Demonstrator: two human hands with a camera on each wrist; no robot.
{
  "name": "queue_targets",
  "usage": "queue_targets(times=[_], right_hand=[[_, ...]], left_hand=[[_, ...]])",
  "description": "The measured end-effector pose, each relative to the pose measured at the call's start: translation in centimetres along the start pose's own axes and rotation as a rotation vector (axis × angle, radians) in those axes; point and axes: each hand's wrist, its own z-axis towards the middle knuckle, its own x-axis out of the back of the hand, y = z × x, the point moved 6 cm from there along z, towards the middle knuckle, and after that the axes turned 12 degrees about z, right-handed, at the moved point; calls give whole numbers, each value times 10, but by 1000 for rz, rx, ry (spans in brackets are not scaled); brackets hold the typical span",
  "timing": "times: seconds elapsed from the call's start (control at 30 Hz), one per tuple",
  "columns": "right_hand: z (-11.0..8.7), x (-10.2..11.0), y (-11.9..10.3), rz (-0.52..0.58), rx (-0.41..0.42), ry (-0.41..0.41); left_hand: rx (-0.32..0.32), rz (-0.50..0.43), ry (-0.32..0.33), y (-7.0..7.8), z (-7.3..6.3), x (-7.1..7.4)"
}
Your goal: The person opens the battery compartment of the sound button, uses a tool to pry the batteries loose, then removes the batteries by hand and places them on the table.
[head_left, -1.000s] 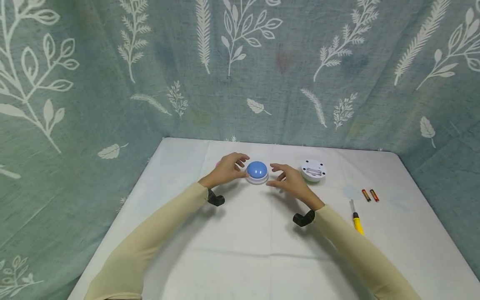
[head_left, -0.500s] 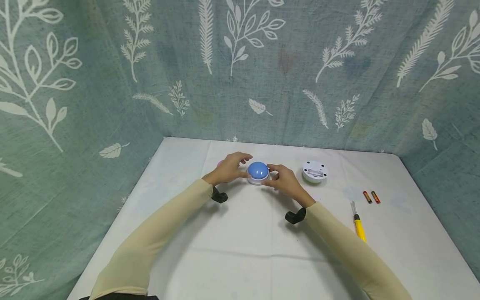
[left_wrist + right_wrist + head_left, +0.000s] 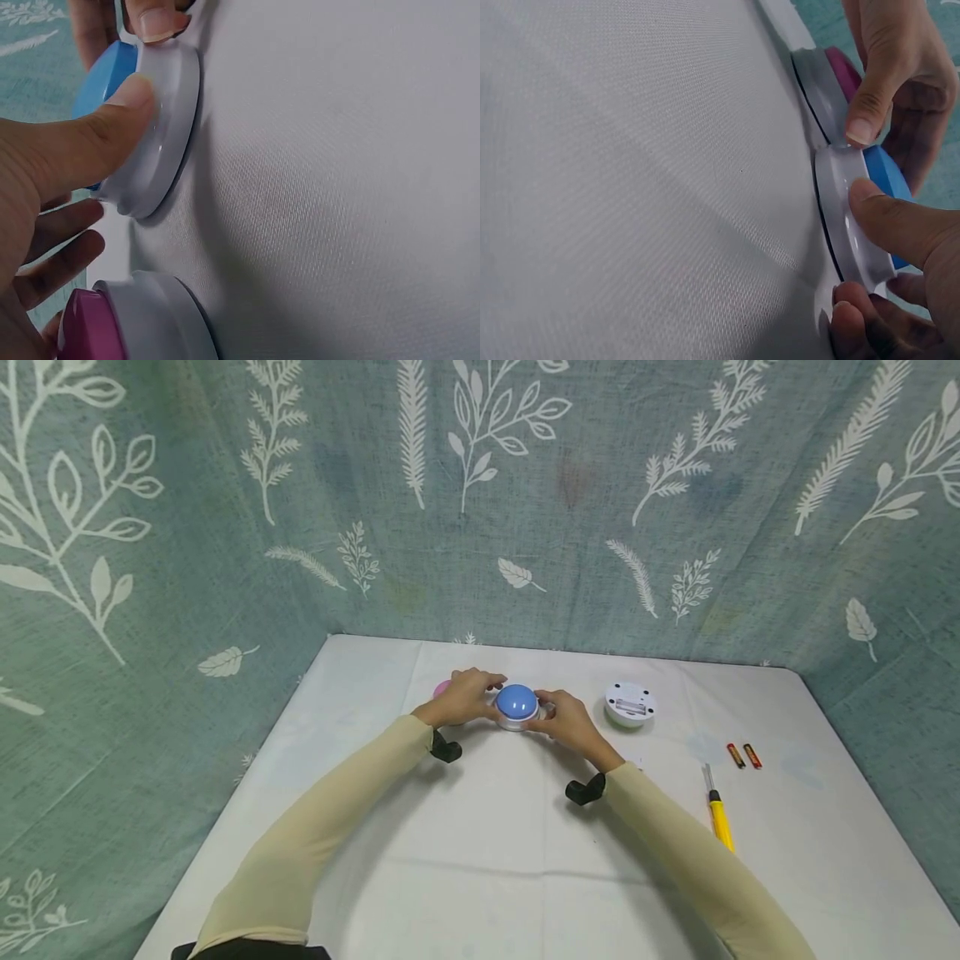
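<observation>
A: How is the blue-domed button (image 3: 517, 703) being held?

B: It is being held between both grips, dome up on the worktop (image 3: 465, 827). Its white base is being pinched narrowly by the left grip (image 3: 467, 697) on one side and the right grip (image 3: 573, 724) on the other, the thumbs being pressed to the near wall. It is presumably being steadied evenly that way, without the dome being pushed.

A: And what is being set around the grips?

B: Just beside the left grip, and partly hidden by it, a pink-domed button (image 3: 142, 322) is standing dome up. Farther out past the right grip, an upturned button (image 3: 628, 714) is being shown underside up, probably for its battery slot (image 3: 632, 704) to be reached.

A: Why are the two batteries (image 3: 737, 756) being placed so far right?

B: Perhaps, like the yellow-handled screwdriver (image 3: 719, 817), they are being left outside the right grip's working space yet within reach.
</observation>
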Motion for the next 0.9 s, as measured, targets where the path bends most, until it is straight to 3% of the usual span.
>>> queue_targets(times=[0.23,0.53,0.73,0.9], right_hand=[[4,-3,-2,-56,27,13],[2,1,-3,-35,14,16],[-5,6,-4,42,16,10],[-18,12,-11,56,51,16]], left_hand=[[-2,22,-24,0,2,-3],[-23,31,12,1,3,-1],[-54,-28,75,5,-2,3],[-67,-161,102,9,-14,6]])
